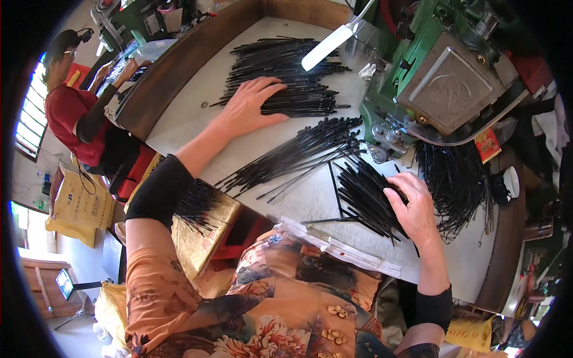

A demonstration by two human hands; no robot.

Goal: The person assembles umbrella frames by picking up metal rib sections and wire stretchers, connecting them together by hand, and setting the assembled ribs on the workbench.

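Observation:
My left hand [253, 106] lies with fingers spread on the left part of a wide pile of thin black rods [280, 65]. On the near bundle of black rods [364, 194] rests my right hand [413, 206], at the bundle's right side. Its thumb and forefinger are apart, and the other fingertips are partly hidden. Between the two hands, a fanned group of longer black rods [298, 149] lies slantwise, thicker ends at the upper right. A thin black frame-like strip [334, 185] borders the near bundle's left side.
A green sewing-type machine [450, 83] stands at the right, beneath a white lamp [328, 46]. More black rods [453, 179] heap beside it, near a white cup [511, 182]. A raised wooden edge [161, 83] rims the table. Another person [77, 119] works at the far left.

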